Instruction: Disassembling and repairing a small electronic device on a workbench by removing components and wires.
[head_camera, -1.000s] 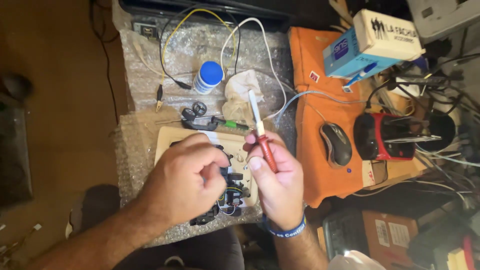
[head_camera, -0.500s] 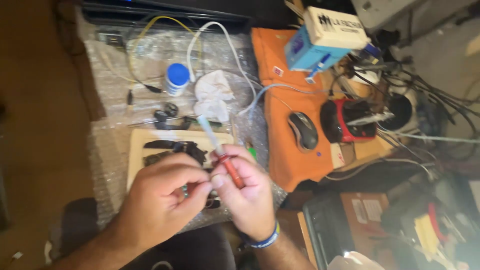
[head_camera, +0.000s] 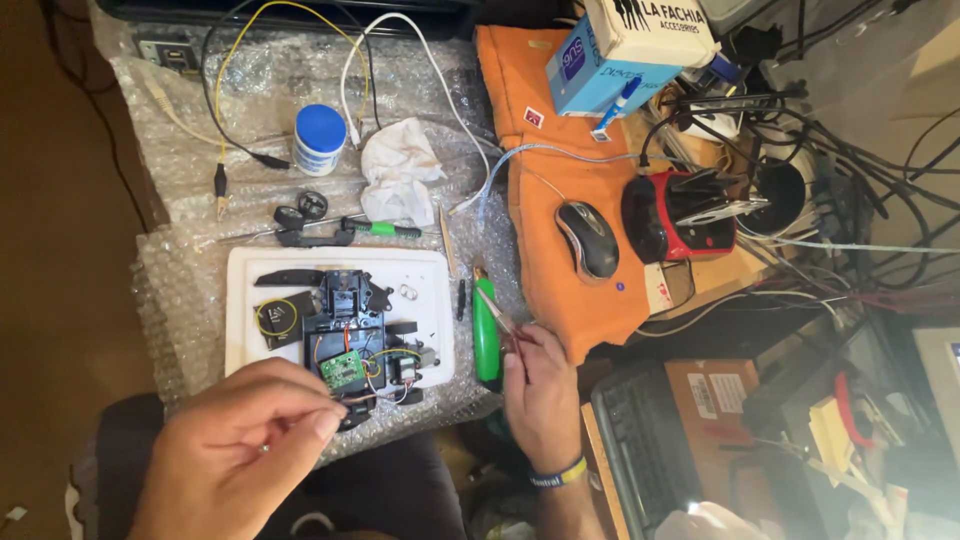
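White tray bears black, wire-tangled chassis.

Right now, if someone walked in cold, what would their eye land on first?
Probably the two hands low in the frame: the left hand pinching something small beside the opened black gadget with a green circuit board on a white tray, the right hand holding a thin tool over a green-handled tool. Next, the orange cloth with the mouse, upper right.
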